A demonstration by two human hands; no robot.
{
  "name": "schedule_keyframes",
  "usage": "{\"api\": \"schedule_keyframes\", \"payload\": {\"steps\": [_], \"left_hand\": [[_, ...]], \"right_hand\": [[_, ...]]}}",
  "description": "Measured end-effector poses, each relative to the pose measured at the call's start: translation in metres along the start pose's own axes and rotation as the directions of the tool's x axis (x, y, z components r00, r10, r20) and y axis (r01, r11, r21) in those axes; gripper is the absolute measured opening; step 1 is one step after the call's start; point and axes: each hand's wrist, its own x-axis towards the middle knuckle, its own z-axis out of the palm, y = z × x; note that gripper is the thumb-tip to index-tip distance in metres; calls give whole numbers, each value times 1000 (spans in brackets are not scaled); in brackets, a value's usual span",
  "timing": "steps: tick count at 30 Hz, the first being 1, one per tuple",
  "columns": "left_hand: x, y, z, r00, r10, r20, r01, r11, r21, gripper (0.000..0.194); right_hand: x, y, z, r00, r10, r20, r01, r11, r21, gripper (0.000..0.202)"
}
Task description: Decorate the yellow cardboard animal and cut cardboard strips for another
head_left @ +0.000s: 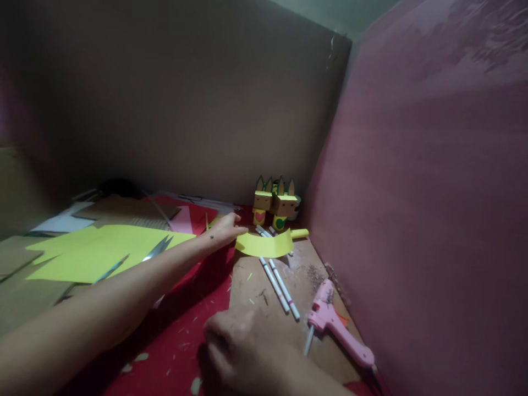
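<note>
My left hand (226, 228) reaches forward, fingers closed at the left end of a curved yellow paper strip (266, 246). The strip bows downward above a brown board. Near me, my right hand (235, 341) is curled and slightly blurred over the red surface and the board's near edge; whatever it may hold is hidden. Two white marker pens (279, 289) lie on the board between the hands, and more pens (262, 231) lie behind the strip. A rolled yellow paper piece (299, 234) rests just past the strip's right end.
A pink glue gun (338, 327) lies at right near the wall. Two cardboard figures (263, 201) stand at the back. To the left are yellow paper sheets (136, 242), scissors (159, 248) and a blue pencil-like tool (111, 269). Scraps dot the red surface (181, 330).
</note>
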Motion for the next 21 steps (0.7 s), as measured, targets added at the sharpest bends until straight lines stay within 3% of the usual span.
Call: {"api": "schedule_keyframes", "payload": {"steps": [6,10,15,21], "left_hand": [[-5,9,-3,994,100,-50,-90,979,180,32],[-21,20,-2,972,225,-65,-203,947,250,29],[-59,31,0,927,370,59,-374,911,176,16],[-102,30,-4,907,381,178,-395,918,49,19]], "right_hand": [[1,1,4,1000,1,21,-1,1000,18,12],[1,0,-1,1000,-5,19,5,1000,12,11],[2,-1,-8,1000,-22,-16,22,999,32,10],[0,3,3,996,40,-76,-29,990,141,13]]}}
